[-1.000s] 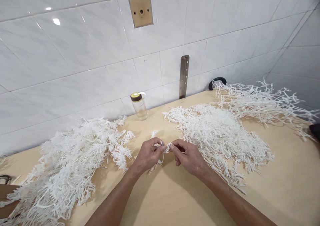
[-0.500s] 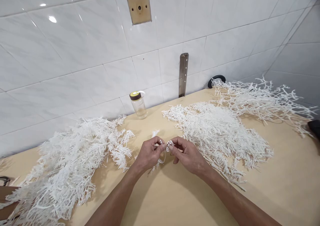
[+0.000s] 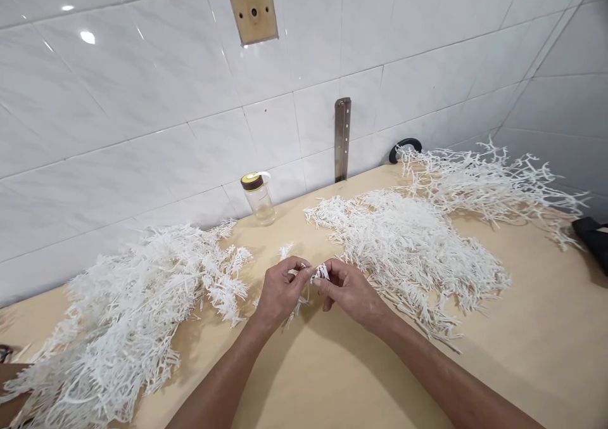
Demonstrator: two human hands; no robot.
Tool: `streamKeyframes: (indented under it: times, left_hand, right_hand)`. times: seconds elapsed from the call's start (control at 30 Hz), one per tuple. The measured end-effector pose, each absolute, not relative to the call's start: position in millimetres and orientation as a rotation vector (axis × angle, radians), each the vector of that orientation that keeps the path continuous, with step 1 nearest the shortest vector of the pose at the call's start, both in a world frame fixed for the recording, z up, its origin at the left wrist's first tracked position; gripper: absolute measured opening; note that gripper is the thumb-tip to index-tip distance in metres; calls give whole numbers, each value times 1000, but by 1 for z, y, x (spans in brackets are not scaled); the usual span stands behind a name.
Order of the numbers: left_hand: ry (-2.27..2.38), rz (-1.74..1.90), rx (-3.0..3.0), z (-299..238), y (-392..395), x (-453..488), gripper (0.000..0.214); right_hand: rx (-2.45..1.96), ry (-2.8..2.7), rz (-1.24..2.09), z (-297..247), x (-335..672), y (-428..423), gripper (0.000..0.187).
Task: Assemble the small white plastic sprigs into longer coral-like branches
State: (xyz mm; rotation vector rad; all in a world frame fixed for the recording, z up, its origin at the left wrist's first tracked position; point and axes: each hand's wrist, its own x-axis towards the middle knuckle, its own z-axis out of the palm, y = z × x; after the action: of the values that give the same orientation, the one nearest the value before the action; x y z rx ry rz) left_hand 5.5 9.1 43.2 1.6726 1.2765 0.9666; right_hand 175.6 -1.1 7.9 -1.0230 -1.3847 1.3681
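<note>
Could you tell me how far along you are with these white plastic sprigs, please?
Two heaps look sorted apart: a dense pile on the left and a finer pile on the right; which is finished, I cannot tell. In hand: left hand and right hand pinch one small sprig. Possibly left: the loose branchy pile at far right.

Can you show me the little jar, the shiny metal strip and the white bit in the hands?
little jar (image 3: 260, 201), head view, on its clear glass body.
metal strip (image 3: 342, 139), head view, on its middle.
white bit (image 3: 320, 272), head view, on its spiky tip.
</note>
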Motion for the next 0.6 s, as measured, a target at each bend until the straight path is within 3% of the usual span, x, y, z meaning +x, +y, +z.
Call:
streamKeyframes:
  times: [0.6]
  left_hand:
    - [1300, 930, 1631, 42, 8, 4, 28]
  right_hand:
    - [-889, -1217, 1587, 5, 176, 0, 39]
